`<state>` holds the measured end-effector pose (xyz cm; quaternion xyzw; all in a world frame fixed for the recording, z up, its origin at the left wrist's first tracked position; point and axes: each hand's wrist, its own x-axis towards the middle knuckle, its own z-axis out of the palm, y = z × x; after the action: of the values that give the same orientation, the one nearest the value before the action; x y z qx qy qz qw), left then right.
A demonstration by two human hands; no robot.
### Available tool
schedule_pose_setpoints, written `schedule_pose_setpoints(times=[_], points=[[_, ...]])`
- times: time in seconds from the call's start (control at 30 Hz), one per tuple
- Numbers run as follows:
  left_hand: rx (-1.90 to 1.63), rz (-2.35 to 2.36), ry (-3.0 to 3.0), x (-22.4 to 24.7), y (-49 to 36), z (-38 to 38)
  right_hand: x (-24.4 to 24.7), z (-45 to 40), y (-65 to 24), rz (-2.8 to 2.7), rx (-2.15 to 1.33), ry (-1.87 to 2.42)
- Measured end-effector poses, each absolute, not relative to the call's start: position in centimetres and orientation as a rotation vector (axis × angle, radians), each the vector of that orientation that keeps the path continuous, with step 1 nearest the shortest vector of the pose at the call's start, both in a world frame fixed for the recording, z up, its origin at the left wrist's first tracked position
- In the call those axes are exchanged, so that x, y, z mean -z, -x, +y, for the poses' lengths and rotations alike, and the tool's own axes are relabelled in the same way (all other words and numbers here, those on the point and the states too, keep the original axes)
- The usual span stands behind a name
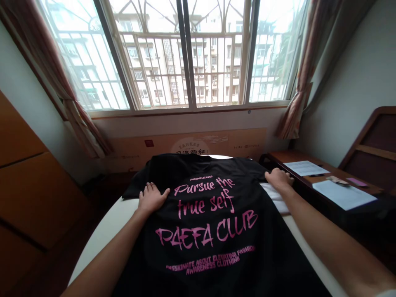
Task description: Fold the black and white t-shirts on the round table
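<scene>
A black T-shirt (198,231) with pink lettering lies spread over a pale round table (102,235), its collar toward the window. My left hand (152,197) rests on the shirt near its left sleeve, fingers spread flat on the cloth. At the other side, my right hand (279,178) has its thumb and fingers closed at the edge of the right sleeve, pinching the fabric. Beneath that sleeve, a folded white cloth (275,199) shows on the table. The shirt's lower hem runs out of view toward me.
On the right, a wooden side table (275,156) carries papers (343,194) and small items, with a wooden chair (371,136) behind. A printed cardboard panel (247,142) leans under the barred window (185,62). Tied curtains (77,111) and a wooden cabinet (27,185) are at left.
</scene>
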<state>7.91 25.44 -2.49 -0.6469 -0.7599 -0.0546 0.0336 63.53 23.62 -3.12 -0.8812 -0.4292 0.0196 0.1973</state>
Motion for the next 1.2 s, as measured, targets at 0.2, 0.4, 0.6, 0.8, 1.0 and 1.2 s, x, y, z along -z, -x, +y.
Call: schedule_pose_setpoints(times=[0.2, 0.4, 0.6, 0.8, 1.0, 1.2], points=[[0.18, -2.336, 1.986, 2.6, -8.1, 25.2, 3.0, 23.1, -63.9, -1.161, -0.009, 2.464], [0.186, -2.347, 1.957, 2.7, -8.3, 24.8, -0.1, 23.9, -60.2, -1.188, 0.083, 2.324], [0.175, -2.373, 1.968, 2.4, -8.5, 24.6, -4.7, 27.8, -52.0, -1.497, 0.081, 2.109], [0.125, -2.387, 1.985, 2.1, -8.5, 24.2, -4.9, 30.4, -42.2, -1.977, -0.005, 1.845], [0.131, -2.385, 2.014, 2.0, -8.4, 24.0, -0.9, 29.8, -38.7, -2.3, -0.142, 1.531], [0.173, -2.359, 2.002, 2.4, -8.4, 24.2, -1.5, 29.7, -44.2, -2.192, -0.049, 1.412]])
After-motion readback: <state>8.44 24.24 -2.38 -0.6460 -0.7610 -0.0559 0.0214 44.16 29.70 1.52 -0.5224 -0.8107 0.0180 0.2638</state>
